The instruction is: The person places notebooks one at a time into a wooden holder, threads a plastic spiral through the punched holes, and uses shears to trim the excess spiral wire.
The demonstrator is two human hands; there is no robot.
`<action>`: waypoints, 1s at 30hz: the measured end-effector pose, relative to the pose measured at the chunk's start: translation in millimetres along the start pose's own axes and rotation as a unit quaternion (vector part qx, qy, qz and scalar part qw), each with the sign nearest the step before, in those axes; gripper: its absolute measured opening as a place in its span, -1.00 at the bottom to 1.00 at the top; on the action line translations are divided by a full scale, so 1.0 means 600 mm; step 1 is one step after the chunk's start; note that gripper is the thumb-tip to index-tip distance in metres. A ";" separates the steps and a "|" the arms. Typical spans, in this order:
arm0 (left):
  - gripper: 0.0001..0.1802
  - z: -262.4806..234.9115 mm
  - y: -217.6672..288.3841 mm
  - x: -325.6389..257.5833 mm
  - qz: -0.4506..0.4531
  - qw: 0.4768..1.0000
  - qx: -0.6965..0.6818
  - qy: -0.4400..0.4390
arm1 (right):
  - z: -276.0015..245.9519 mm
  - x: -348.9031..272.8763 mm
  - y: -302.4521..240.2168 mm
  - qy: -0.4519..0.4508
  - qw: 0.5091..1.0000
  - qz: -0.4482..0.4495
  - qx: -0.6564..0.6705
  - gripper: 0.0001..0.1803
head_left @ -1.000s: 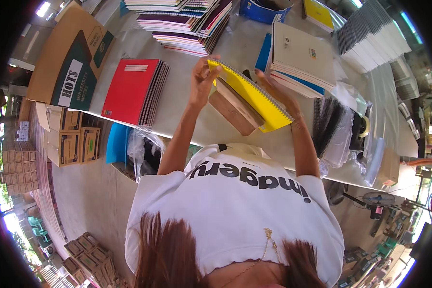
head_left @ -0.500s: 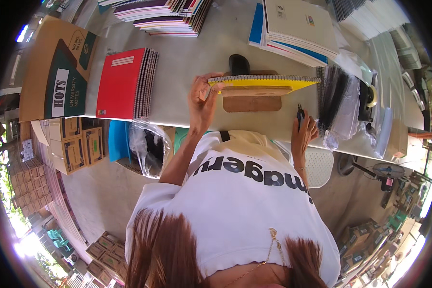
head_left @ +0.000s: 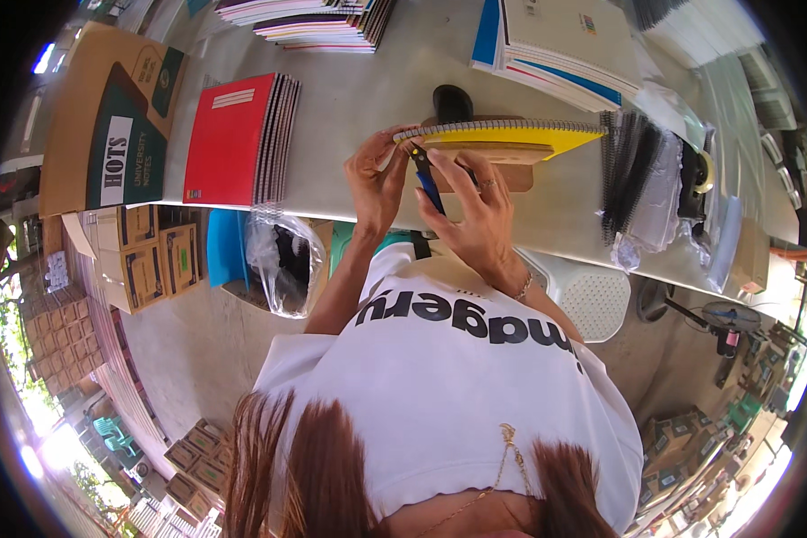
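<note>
A yellow spiral notebook rests in a brown wooden stand on the table, its wire coil running along the top edge. At the coil's left end my left hand pinches the notebook's corner. My right hand grips small pliers with dark blue handles, their jaws right beside my left fingertips at that coil end. Whether the jaws touch the wire is too small to tell. Behind the stand sits a rounded black part.
Red spiral notebooks are stacked at left beside a large carton. More notebook stacks stand at the back. On the right lie black wire coils and a tape dispenser. Below the table edge is a plastic-lined box.
My right hand has come left and up from the table's front edge, bringing the pliers to the coil's left end. My left hand still holds the notebook's corner.
</note>
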State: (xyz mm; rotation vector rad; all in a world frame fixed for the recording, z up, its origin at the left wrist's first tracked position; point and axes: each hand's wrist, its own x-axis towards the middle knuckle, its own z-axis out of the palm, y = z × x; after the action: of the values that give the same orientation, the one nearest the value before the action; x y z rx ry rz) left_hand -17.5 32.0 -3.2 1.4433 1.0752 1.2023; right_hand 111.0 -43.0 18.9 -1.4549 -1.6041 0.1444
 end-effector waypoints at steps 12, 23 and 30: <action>-0.75 0.017 -0.008 -0.013 0.078 0.994 0.029 0.075 | 0.005 -0.004 -0.031 -0.157 0.728 0.378 0.549 -0.60; -0.70 -0.003 0.024 0.008 0.153 0.974 0.167 0.002 | -0.097 -0.121 0.185 -0.103 0.989 0.098 -0.043 -0.49; -0.73 -0.047 0.067 0.019 0.244 0.931 0.269 0.044 | -0.137 -0.179 0.342 -0.046 0.953 0.122 -0.274 -0.56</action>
State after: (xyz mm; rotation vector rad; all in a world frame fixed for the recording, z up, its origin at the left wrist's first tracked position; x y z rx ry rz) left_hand -41.5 39.3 40.2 2.1950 1.2054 1.3844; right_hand 299.6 -111.7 -122.6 -2.1025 -1.6046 -0.1056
